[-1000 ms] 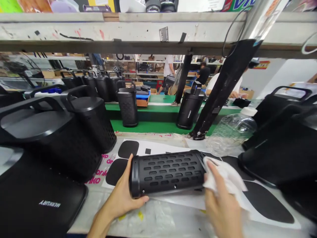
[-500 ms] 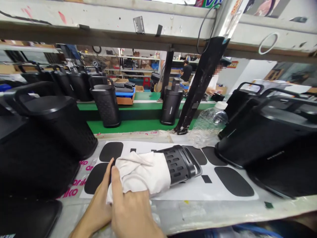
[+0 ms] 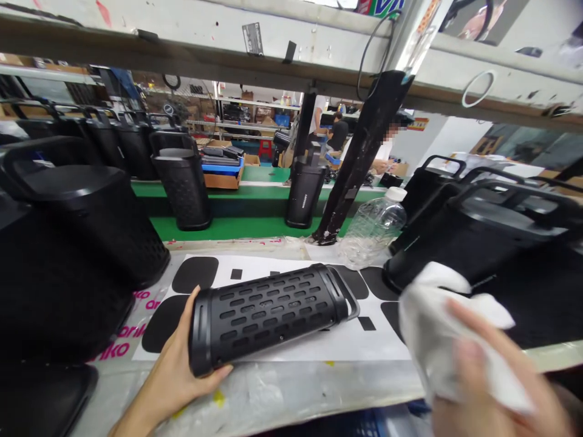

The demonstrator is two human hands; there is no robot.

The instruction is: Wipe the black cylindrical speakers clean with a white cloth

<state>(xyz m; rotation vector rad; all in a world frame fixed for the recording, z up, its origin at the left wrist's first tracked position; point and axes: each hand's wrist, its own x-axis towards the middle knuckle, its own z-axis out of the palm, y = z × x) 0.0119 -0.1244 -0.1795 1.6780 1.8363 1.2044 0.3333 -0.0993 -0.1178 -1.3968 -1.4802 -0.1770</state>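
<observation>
A black housing with rows of slots and a handle at its right end lies slantwise on a white printed sheet. My left hand grips its left end, thumb on the near side and fingers on the far side. My right hand, blurred by motion, is off to the right of the housing and clutches a crumpled white cloth. The cloth is apart from the housing and hides part of the sheet and of the black units behind it.
Tall black handled units stand at left and right. A clear plastic bottle is beside a slanted black post. More units stand on a green conveyor. A shelf beam crosses above. People are in the background.
My right hand has lifted the white cloth off the housing and swung it to the right, uncovering the slots. My left hand still holds the left end.
</observation>
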